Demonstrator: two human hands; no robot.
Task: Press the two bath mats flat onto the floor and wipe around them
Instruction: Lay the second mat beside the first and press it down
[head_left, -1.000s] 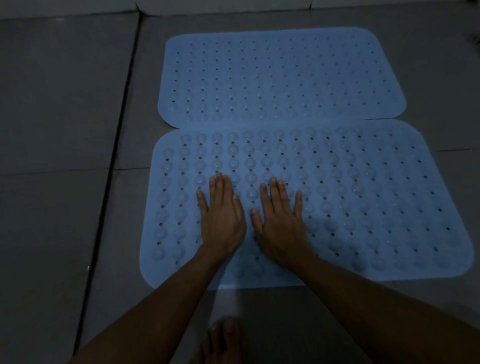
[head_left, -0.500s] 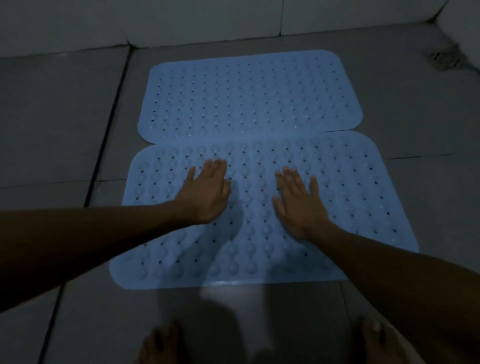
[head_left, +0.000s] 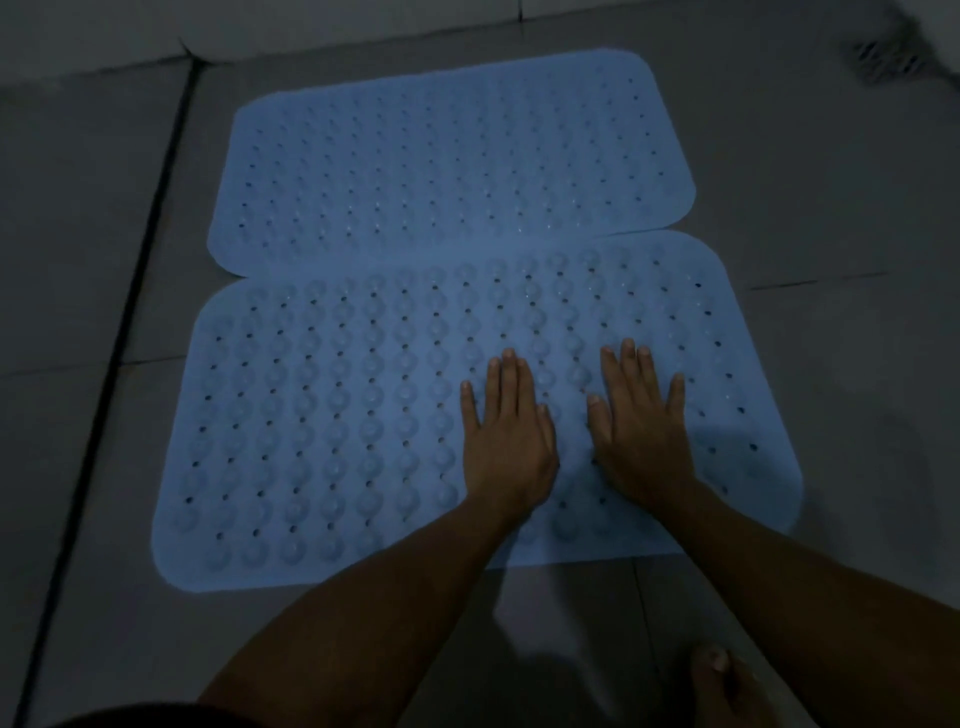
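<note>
Your left hand (head_left: 506, 441) flat on near mat (head_left: 332, 431), fingers straight and together, palm down, holding nothing. Your right hand (head_left: 641, 431) just beside it on same mat, fingers spread, also flat. Most of near mat lies left of your hands. Far mat (head_left: 447, 161) beyond fingertips, its near edge meeting near mat. Floor (head_left: 78, 208) tile around both. Your foot (head_left: 727, 686) behind right wrist.
</note>
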